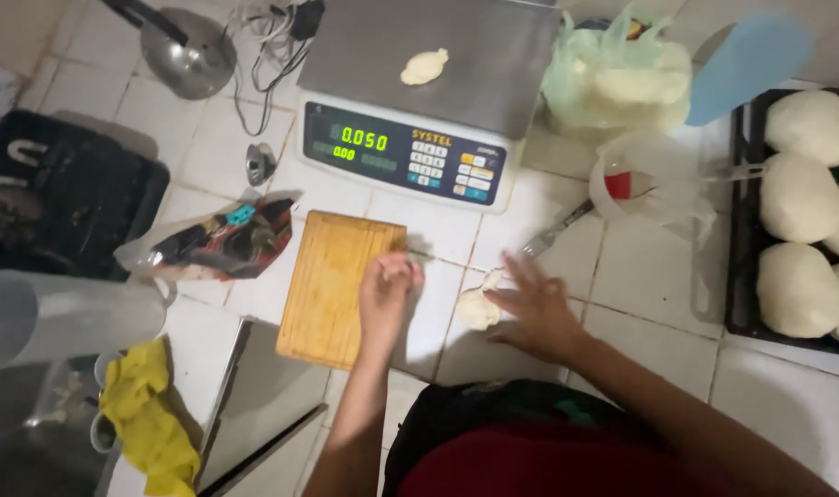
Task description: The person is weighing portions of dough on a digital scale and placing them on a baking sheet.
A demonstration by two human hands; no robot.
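While your left hand [387, 285] curls loosely at the board [332, 290] edge, holding nothing visible, your right hand [534, 313] spreads wide beside the dough piece [476, 308], near the scale [419, 101].

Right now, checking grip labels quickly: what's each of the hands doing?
Left hand: fingers curled shut at the wooden board's edge; contents hidden.
Right hand: open, fingers spread, beside the dough piece.

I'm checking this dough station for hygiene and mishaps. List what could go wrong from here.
1. The dough piece by the right hand lies on bare tile, not the wooden board; it may pick up grit.
2. Cables trail beside the scale; a snag could shift it and the small dough piece on its pan.
3. The left hand is a closed fist; whether it holds anything is unclear.
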